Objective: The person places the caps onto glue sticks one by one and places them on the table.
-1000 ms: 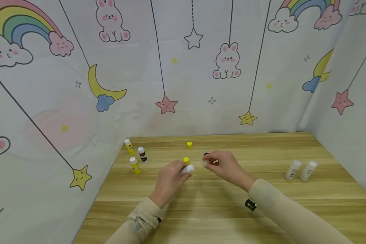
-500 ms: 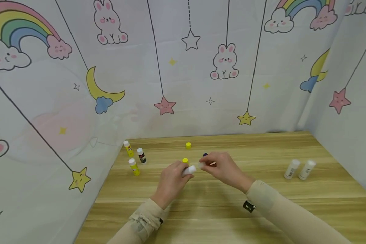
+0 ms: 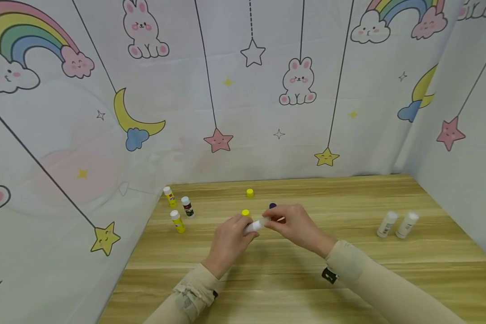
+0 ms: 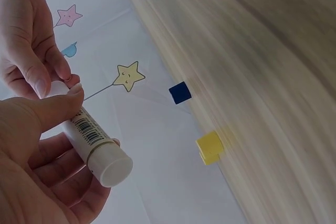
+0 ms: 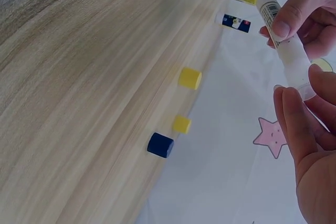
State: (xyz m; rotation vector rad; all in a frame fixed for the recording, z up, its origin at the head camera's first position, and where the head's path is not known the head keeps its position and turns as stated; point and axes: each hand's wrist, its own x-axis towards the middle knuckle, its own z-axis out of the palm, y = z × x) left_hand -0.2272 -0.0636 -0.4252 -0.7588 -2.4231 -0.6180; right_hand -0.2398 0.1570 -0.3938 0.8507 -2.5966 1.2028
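Note:
A white glue stick (image 3: pixel 253 227) lies across the fingers of my left hand (image 3: pixel 228 240), which grips its barrel above the table; a barcode shows on it in the left wrist view. At its far end, my right hand (image 3: pixel 294 221) pinches a small translucent cap (image 5: pixel 306 91) between thumb and fingertips. In the right wrist view the cap meets the end of the glue stick; whether it is fully seated cannot be seen. Behind the hands, a dark blue cap (image 3: pixel 272 206) and two yellow caps, one near (image 3: pixel 245 213) and one farther (image 3: pixel 249 193), stand on the table.
At the table's left stand two yellow glue sticks, one farther back (image 3: pixel 170 197) and one nearer (image 3: pixel 178 222), plus a dark-labelled glue stick (image 3: pixel 187 207). Two white glue sticks (image 3: pixel 387 224) stand at the right. A printed curtain (image 3: pixel 259 108) hangs behind the wooden table (image 3: pixel 291 288).
My right hand has moved left, bringing the translucent cap from apart to against the glue stick's end. The left hand still holds the glue stick, shifted slightly right.

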